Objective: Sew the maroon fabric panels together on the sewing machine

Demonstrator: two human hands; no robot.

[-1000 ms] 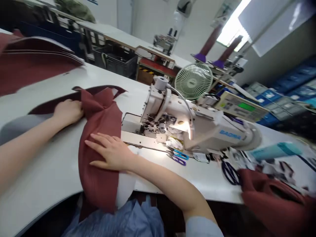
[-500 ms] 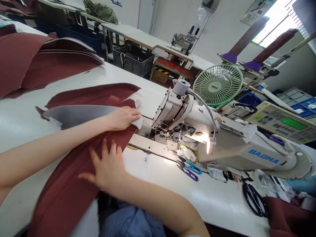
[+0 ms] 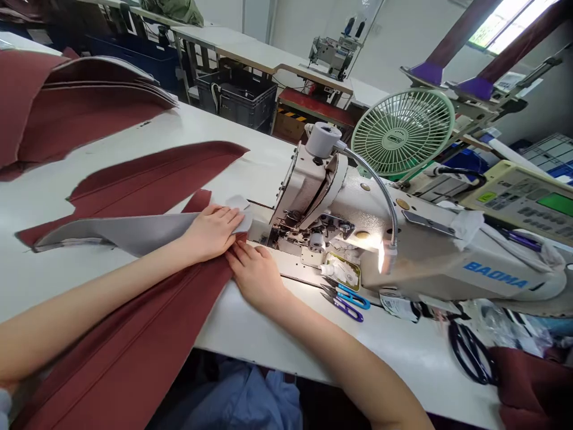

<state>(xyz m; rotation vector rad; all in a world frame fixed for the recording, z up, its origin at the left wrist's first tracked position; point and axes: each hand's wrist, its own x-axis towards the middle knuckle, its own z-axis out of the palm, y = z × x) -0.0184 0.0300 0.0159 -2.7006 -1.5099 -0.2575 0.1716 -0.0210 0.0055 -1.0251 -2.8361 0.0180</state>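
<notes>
Dark red fabric with a grey underside stretches from the lower left up to the sewing machine. My left hand lies over its folded end, fingers together, pressing on the fabric beside a pale grey flap. Close against it, my right hand has its fingertips on the edge of the same fabric, just left of the machine's needle area. The thumb of my right hand and what lies under the fingertips are hidden.
Another red piece lies behind the hands, and a stack of red panels at the upper left. Right of the needle area are a small tray, thread snips and black scissors. A green fan stands behind.
My right hand has moved right and up, from flat on the fabric to its end near the machine. My left hand has shifted slightly down-left, and the fabric has straightened.
</notes>
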